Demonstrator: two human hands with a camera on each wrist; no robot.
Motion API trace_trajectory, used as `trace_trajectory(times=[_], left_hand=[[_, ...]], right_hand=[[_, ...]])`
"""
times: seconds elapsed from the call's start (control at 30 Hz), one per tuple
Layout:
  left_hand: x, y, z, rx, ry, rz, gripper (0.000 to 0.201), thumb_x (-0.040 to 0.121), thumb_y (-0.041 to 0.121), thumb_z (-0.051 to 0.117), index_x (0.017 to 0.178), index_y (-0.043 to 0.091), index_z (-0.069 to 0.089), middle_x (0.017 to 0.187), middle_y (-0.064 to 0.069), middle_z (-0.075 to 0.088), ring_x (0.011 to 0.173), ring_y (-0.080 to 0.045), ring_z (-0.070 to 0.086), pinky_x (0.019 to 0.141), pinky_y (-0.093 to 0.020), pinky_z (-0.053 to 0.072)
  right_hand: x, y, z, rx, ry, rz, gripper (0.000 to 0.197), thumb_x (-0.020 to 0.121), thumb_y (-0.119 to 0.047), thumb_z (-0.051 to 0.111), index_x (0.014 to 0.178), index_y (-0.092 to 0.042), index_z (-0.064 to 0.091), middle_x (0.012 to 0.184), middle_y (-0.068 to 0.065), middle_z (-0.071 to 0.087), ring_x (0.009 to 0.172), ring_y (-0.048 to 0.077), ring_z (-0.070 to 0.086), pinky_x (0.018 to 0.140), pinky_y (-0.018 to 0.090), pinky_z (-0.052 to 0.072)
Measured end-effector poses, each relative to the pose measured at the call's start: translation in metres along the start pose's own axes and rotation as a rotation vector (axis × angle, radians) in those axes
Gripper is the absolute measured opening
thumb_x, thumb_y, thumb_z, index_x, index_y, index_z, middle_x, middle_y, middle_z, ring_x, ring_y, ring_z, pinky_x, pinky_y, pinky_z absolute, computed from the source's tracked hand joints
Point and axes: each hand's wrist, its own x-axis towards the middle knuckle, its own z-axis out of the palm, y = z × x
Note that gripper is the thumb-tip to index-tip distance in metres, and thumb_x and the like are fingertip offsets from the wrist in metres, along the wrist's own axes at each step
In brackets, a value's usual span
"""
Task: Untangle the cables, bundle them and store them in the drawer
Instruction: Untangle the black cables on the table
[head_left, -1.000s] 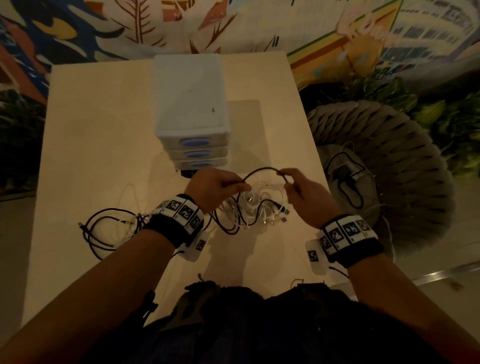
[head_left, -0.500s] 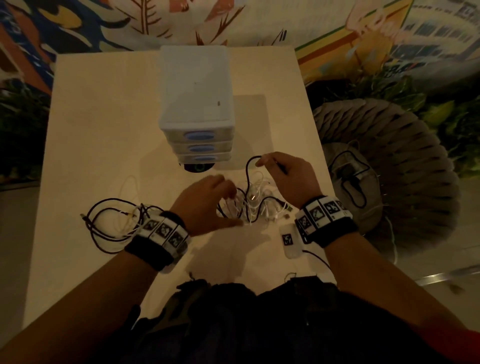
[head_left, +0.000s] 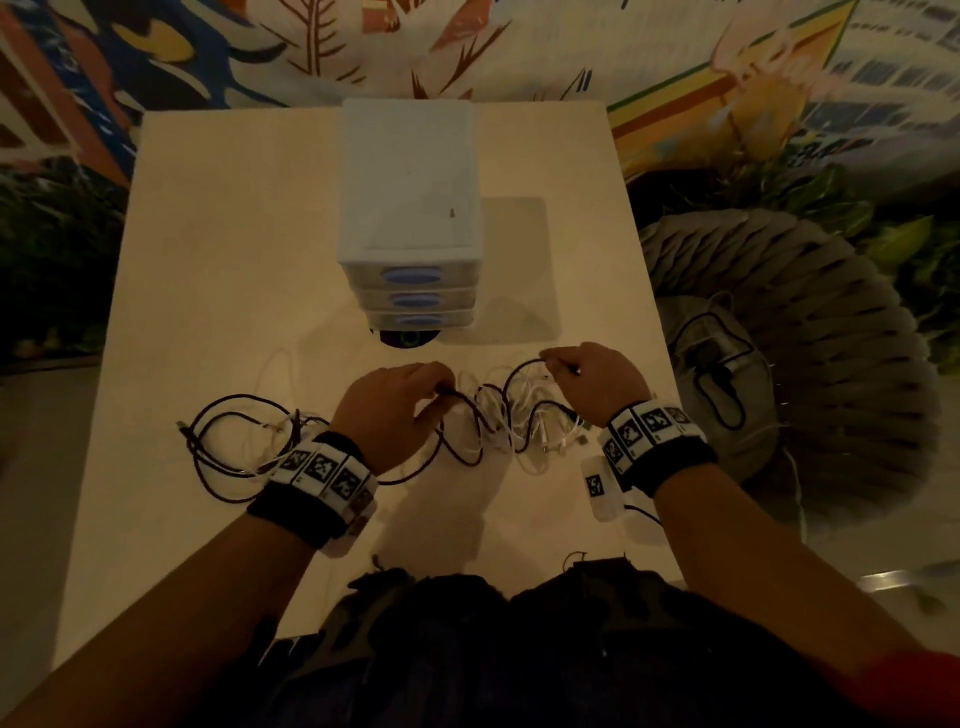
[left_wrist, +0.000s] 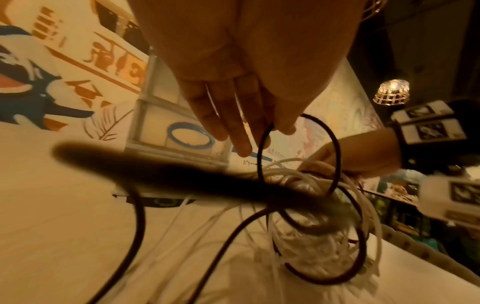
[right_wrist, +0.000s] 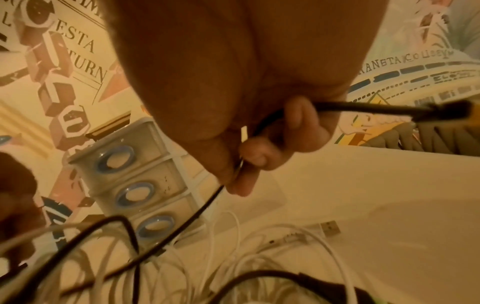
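A tangle of black and white cables lies on the table between my hands. My left hand pinches a black cable between thumb and fingers at the tangle's left side, where a loop rises from the white strands. To the right, my right hand grips the same kind of black cable in curled fingers, and the plug end sticks out past the fist. A white three-drawer unit with blue handles stands behind, all drawers closed. More black loops lie left of my left wrist.
A dark round object sits at the foot of the drawer unit. A white USB plug lies loose at the tangle's right edge. A wicker chair with a grey cushion and another black cable stands right of the table edge.
Both hands came down from holding a raised arch of black cable to the tangle on the table. The left fingers, spread over the pile half a second ago, now pinch the black cable.
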Motion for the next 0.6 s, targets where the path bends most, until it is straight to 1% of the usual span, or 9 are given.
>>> trace_trajectory(times=[0.1,0.13,0.2,0.27,0.33,0.4,0.47,0.53,0.6], left_hand=[[0.000,0.000,-0.005,-0.038,0.086,-0.091,0.011,0.096,0.025,0.061,0.106,0.026,0.062,0.098,0.006,0.074,0.081,-0.021,0.071,0.065,-0.035,0.056],[0.001,0.000,-0.007,-0.051,0.094,-0.121,0.015,0.096,0.023,0.059,0.110,0.027,0.061,0.101,0.006,0.074,0.083,-0.020,0.071,0.066,-0.035,0.056],[0.002,-0.001,-0.008,-0.089,0.082,-0.180,0.021,0.095,0.019,0.053,0.112,0.028,0.059,0.103,0.005,0.072,0.086,-0.020,0.068,0.069,-0.033,0.053],[0.004,0.000,-0.010,-0.106,0.040,-0.207,0.021,0.087,0.022,0.042,0.098,0.029,0.059,0.096,0.003,0.068,0.082,-0.024,0.063,0.067,-0.032,0.046],[0.007,0.002,-0.012,-0.155,0.029,-0.231,0.022,0.079,0.026,0.035,0.084,0.031,0.056,0.089,0.002,0.065,0.079,-0.026,0.060,0.068,-0.035,0.046],[0.011,0.003,-0.014,-0.208,0.031,-0.273,0.024,0.078,0.026,0.034,0.079,0.030,0.057,0.085,0.002,0.066,0.079,-0.026,0.060,0.070,-0.039,0.049],[0.014,0.003,-0.015,-0.247,0.030,-0.306,0.026,0.080,0.027,0.034,0.079,0.030,0.061,0.082,0.005,0.069,0.079,-0.024,0.064,0.072,-0.041,0.053],[0.016,0.004,-0.016,-0.280,0.022,-0.331,0.028,0.081,0.031,0.033,0.079,0.031,0.061,0.081,0.007,0.070,0.079,-0.023,0.065,0.074,-0.043,0.054],[0.017,0.003,-0.015,-0.301,0.031,-0.339,0.029,0.080,0.035,0.031,0.079,0.031,0.060,0.081,0.006,0.070,0.079,-0.023,0.065,0.075,-0.044,0.054]], right_hand=[[-0.005,-0.001,0.002,0.031,0.026,-0.034,0.020,0.100,-0.034,0.052,0.111,-0.034,0.068,0.103,0.004,0.071,0.095,0.027,0.066,0.081,0.035,0.052],[-0.007,0.000,0.003,0.030,0.021,-0.042,0.018,0.099,-0.033,0.052,0.108,-0.034,0.068,0.102,0.002,0.070,0.093,0.025,0.065,0.080,0.035,0.052],[-0.011,-0.002,0.005,0.014,-0.010,-0.072,0.018,0.098,-0.033,0.052,0.106,-0.034,0.069,0.105,0.000,0.069,0.095,0.023,0.064,0.083,0.037,0.053],[-0.014,-0.006,0.008,0.000,-0.059,-0.130,0.019,0.098,-0.032,0.052,0.105,-0.034,0.069,0.104,0.000,0.067,0.098,0.024,0.063,0.086,0.041,0.052],[-0.017,-0.013,0.009,0.004,-0.105,-0.179,0.023,0.096,-0.029,0.053,0.112,-0.032,0.069,0.105,0.002,0.063,0.102,0.027,0.061,0.088,0.042,0.050],[-0.023,-0.019,0.008,0.018,-0.079,-0.229,0.039,0.090,-0.035,0.055,0.128,-0.033,0.061,0.119,0.002,0.060,0.112,0.028,0.058,0.096,0.045,0.047],[-0.033,-0.027,0.008,0.005,0.018,-0.343,0.055,0.080,-0.049,0.058,0.134,-0.040,0.055,0.130,-0.004,0.057,0.122,0.023,0.052,0.103,0.045,0.040],[-0.040,-0.041,0.012,-0.008,0.046,-0.487,0.047,0.080,-0.054,0.063,0.125,-0.041,0.063,0.130,-0.006,0.059,0.123,0.019,0.051,0.105,0.042,0.037],[-0.040,-0.054,0.019,-0.018,0.027,-0.612,0.032,0.088,-0.051,0.060,0.112,-0.034,0.072,0.119,-0.004,0.067,0.113,0.019,0.058,0.097,0.043,0.045]])
